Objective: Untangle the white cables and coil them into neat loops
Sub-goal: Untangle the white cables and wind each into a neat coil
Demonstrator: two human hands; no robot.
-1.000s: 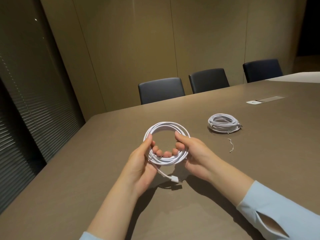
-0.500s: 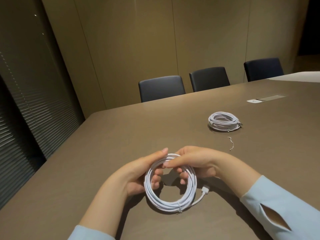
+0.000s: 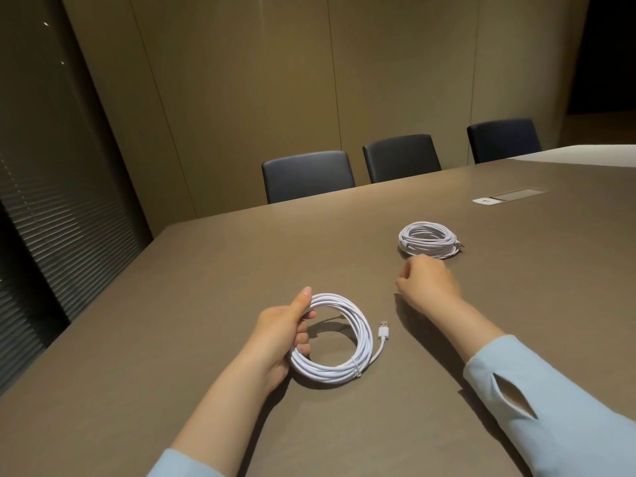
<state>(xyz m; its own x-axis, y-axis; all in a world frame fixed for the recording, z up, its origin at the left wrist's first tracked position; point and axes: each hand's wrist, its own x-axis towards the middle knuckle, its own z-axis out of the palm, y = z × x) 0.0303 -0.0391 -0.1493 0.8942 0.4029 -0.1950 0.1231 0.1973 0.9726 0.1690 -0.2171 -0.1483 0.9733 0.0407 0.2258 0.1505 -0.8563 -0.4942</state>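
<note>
The near white cable coil (image 3: 339,342) lies on the brown table (image 3: 206,270), in the near-centre of the scene, wound into a round multi-turn loop. Its left side is raised slightly off the surface, while its near and right turns rest on the table. The left hand (image 3: 282,333) grips the left side of this coil: the thumb lies over the top of the turns and the fingers curl under and through the loop opening. A short free end leaves the coil at its right side and ends in a USB plug (image 3: 384,330), which lies on the table just right of the loop, apart from the turns. A small tie or clip is visible on the near turns; its type cannot be told. The right hand (image 3: 428,282) is positioned farther and to the right, above or on the table, with its fingers curled inward; whether they pinch anything cannot be told, because the fingertips face away from the camera. Just beyond this hand, the second white cable coil (image 3: 428,239) lies flat on the table in a compact loop. Whether the knuckles touch it cannot be told. Both forearms wear light blue sleeves (image 3: 550,407). Three dark chairs (image 3: 308,175) stand at the far edge of the table. A flush panel (image 3: 509,196) is set into the table at far right.
</note>
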